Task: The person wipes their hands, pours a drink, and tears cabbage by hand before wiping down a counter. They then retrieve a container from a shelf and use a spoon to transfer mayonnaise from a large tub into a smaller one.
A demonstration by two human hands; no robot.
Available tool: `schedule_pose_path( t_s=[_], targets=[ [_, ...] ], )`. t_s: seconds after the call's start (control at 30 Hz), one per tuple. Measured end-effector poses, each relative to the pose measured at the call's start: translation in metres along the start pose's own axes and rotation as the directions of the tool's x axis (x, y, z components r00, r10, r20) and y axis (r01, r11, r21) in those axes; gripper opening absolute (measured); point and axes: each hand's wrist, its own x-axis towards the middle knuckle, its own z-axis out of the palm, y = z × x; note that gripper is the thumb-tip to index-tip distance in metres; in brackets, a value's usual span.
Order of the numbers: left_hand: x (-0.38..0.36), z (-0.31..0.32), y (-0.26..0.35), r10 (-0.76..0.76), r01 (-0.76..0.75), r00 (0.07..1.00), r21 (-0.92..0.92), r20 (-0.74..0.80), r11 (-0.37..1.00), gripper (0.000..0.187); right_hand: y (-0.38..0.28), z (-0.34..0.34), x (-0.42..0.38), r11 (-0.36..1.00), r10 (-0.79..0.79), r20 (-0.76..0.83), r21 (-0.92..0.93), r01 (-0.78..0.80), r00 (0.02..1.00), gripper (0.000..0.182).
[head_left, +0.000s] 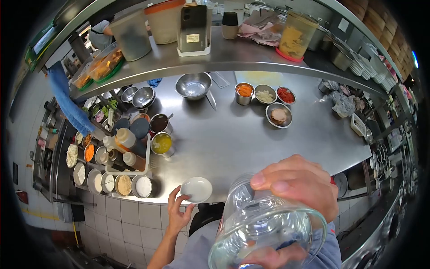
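My right hand (pixel 295 181) is wrapped over the side of a large clear glass jar (pixel 264 224), raised close to the camera with its wide rim toward me. The jar tilts, and fingers show through its glass. At the front edge of the steel table, my left hand (pixel 178 210) pinches the rim of a small white bowl (pixel 196 190) between thumb and fingers. Just left of that bowl stands a steel pot of white powder (pixel 142 185). A steel pot of yellow liquid (pixel 162 144) is further back.
Squeeze bottles (pixel 127 139) stand in a white bin on the left. Across the steel table (pixel 215 134) are a steel bowl (pixel 193 85), a knife (pixel 211 101), pots of orange (pixel 244 92) and red (pixel 286 95) food, and a bowl with a pale piece (pixel 278 115). A shelf (pixel 242 51) overhangs the back.
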Motion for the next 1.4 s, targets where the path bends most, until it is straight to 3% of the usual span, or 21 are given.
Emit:
schedule_pose_path(
  t_s=[0.5,0.7,0.8,0.87,0.97,1.1,1.2,1.27,1.37,1.4],
  targets=[
    [0.013,0.008,0.026,0.083,-0.084,0.992,0.0,0.097,0.996,0.03,-0.028,-0.048,-0.003,0.967,0.02,0.091,-0.254,0.004,0.996,0.045],
    [0.014,0.012,0.024,0.092,-0.09,0.988,-0.021,0.122,0.996,0.029,-0.034,-0.057,-0.004,0.951,-0.001,0.071,-0.308,0.022,0.997,0.051],
    [0.016,0.011,0.03,0.111,-0.113,0.983,0.006,0.144,0.994,0.03,-0.039,-0.057,-0.002,0.952,0.011,0.007,-0.307,-0.009,1.0,0.041],
    [0.017,0.012,0.03,0.108,-0.11,0.982,0.009,0.152,0.994,0.03,-0.041,-0.059,-0.001,0.943,0.006,0.0,-0.334,-0.006,1.0,0.045],
    [0.016,0.013,0.029,0.109,-0.111,0.982,0.001,0.151,0.994,0.03,-0.039,-0.063,-0.004,0.914,-0.031,0.061,-0.402,0.053,0.998,0.067],
    [0.014,0.013,0.025,0.077,-0.076,0.985,-0.013,0.155,0.997,0.031,-0.041,-0.064,-0.004,0.911,-0.041,0.065,-0.407,0.064,0.997,0.067],
    [0.015,0.012,0.025,0.056,-0.056,0.986,-0.002,0.159,0.998,0.03,-0.044,-0.055,0.003,0.926,-0.043,-0.052,-0.377,0.02,0.998,0.036],
    [0.015,0.011,0.026,0.053,-0.055,0.986,0.004,0.159,0.999,0.03,-0.045,-0.053,0.005,0.928,-0.042,-0.052,-0.373,0.02,0.998,0.037],
    [0.016,0.01,0.028,0.055,-0.056,0.987,0.005,0.149,0.998,0.03,-0.044,-0.062,0.003,0.92,-0.04,0.083,-0.385,0.069,0.996,0.069],
    [0.016,0.009,0.027,0.055,-0.057,0.988,0.007,0.144,0.998,0.03,-0.045,-0.063,0.005,0.925,-0.039,0.094,-0.374,0.071,0.995,0.069]
  ],
)
